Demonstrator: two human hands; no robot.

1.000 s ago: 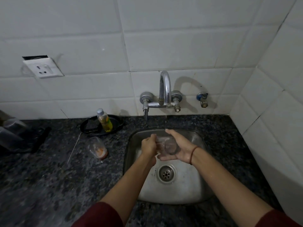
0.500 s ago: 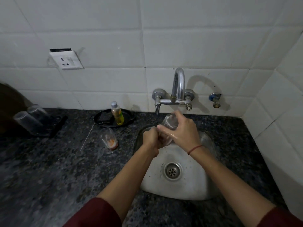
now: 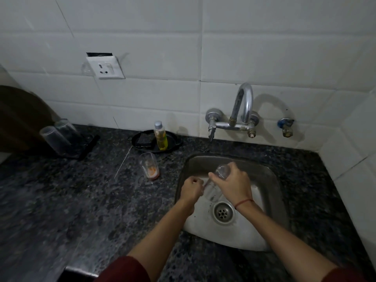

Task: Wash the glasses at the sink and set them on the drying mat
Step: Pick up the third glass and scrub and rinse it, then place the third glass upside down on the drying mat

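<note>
Washing: right hand (image 3: 234, 185) grips tilted glass (image 3: 212, 189) over sink (image 3: 271, 177) middle, left hand (image 3: 191, 190) curled at its rim, hold unclear; rinse likely next

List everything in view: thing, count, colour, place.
counter: 1, dark speckled, foreground
sink: 1, steel, set in counter
tap: 1, chrome, on wall above sink
socket: 1, white, on wall
mat: 1, dark, counter's far left
glasses on mat: 2, clear
tray: 1, black, by wall
bottle: 1, yellow liquid, on tray
dirty glass: 1, clear with orange residue, left of sink
held glass: 1, clear, tilted over sink
hands: 2; right hand grips held glass, left hand curled at its lower end
</note>
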